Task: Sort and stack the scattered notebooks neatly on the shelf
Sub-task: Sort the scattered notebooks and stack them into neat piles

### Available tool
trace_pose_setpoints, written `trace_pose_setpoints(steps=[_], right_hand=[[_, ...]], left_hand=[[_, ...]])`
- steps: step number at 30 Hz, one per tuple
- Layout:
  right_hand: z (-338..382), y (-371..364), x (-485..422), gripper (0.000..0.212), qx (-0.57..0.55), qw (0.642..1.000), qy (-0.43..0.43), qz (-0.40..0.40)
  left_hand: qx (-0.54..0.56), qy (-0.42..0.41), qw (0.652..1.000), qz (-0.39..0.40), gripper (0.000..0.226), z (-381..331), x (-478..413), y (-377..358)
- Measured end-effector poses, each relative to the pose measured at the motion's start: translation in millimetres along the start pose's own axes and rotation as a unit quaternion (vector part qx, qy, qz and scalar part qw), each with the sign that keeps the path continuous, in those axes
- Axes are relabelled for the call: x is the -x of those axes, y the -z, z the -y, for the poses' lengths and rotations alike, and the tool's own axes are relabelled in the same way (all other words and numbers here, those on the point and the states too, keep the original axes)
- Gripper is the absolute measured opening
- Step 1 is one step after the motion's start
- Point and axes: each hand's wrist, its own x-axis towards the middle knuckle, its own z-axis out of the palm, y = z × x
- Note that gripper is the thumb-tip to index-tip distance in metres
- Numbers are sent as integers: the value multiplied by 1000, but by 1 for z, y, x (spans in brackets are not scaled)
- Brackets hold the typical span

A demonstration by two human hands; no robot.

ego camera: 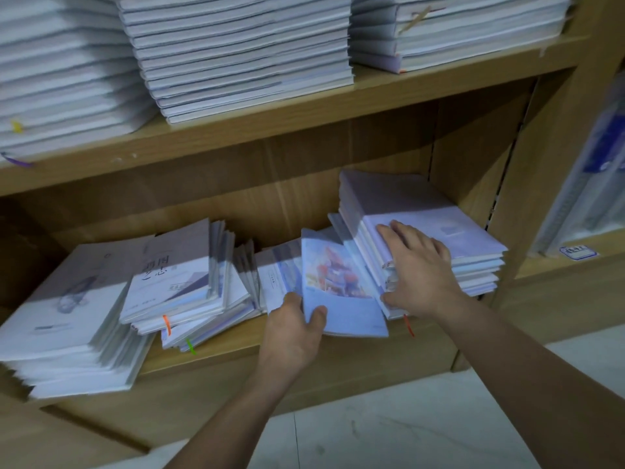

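Note:
On the lower wooden shelf [338, 353] lie scattered notebooks. My left hand [292, 330] grips the near left edge of a pale blue notebook with a red-and-orange picture [338, 282], thumb on its cover. It leans against a pile of pale notebooks [449, 231] at the right. My right hand [419, 272] lies on that pile's left side, fingers spread over the top cover and thumb against the spines. Further left sit a slanted heap of notebooks with printed characters [182, 275] and a larger white pile [64, 319].
The upper shelf [304, 110] carries three tall stacks of white notebooks [243, 52]. A wooden upright [541, 184] closes the compartment on the right, with plastic-wrapped goods [595, 184] beyond it. Pale floor [406, 428] lies below.

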Motion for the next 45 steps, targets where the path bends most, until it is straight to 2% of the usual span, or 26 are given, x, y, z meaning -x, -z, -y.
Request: trace_pose_setpoints(steps=[7, 12, 17, 20, 23, 27, 30, 32, 34, 37, 39, 41, 43, 45], right_hand=[[-1, -2, -3, 119, -6, 1000, 4, 1], [0, 0, -2, 120, -3, 1000, -2, 8], [4, 1, -1, 118, 0, 1000, -5, 13], [7, 6, 0, 113, 13, 1000, -14, 23], [23, 13, 4, 99, 34, 999, -27, -5], [79, 21, 9, 78, 2, 998, 44, -39], [128, 10, 13, 73, -24, 991, 126, 20], [151, -3, 13, 71, -26, 986, 156, 58], [164, -14, 9, 69, -23, 983, 165, 78], [168, -26, 0, 67, -18, 983, 158, 89], [165, -31, -6, 66, -19, 985, 144, 94], [159, -34, -12, 65, -19, 986, 133, 101], [154, -36, -16, 62, -20, 987, 124, 104], [148, -35, -19, 61, -23, 988, 116, 101]], left_hand=[[33, 47, 997, 45, 32, 1, -25, 8], [42, -8, 999, 28, 26, -7, -13, 18], [36, -46, 998, -39, 23, 15, 22, 88], [79, -4, 991, -106, 22, 35, 38, 138], [136, 43, 973, -183, 26, 54, 37, 178], [208, 100, 952, -202, 35, 87, 21, 209], [251, 124, 939, -200, 33, 101, 4, 212], [260, 109, 940, -194, 28, 106, -7, 212], [214, 86, 956, -181, 32, 111, -21, 212], [55, 85, 981, -165, 55, 132, -38, 200], [-75, 97, 982, -147, 73, 148, -43, 187], [-149, 93, 976, -125, 89, 161, -47, 181], [-157, 68, 976, -136, 87, 164, -48, 181], [-153, 9, 972, -180, 76, 160, -44, 179]])
